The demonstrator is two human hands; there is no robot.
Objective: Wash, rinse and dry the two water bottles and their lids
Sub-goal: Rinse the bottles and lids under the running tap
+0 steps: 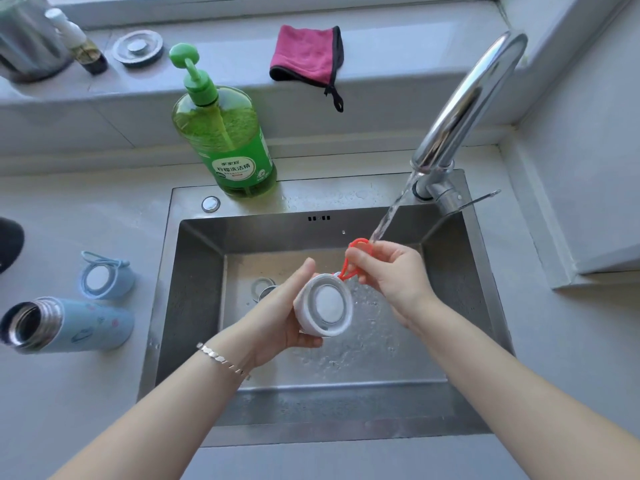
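Home kitchen, probably: steel sink [194,271] and running tap [464,109] centre frame, dish soap bottle [228,140] behind, cloth [306,55] on ledge.

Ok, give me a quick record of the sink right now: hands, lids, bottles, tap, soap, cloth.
left hand: holds white lid over the sink
right hand: pinches the lid's red strap under the stream
tap: running
blue bottle: uncapped, on its side on the counter left of sink
blue lid: on counter near that bottle
second bottle: not identifiable in view
dish soap: on back sink rim
pink cloth: on ledge behind
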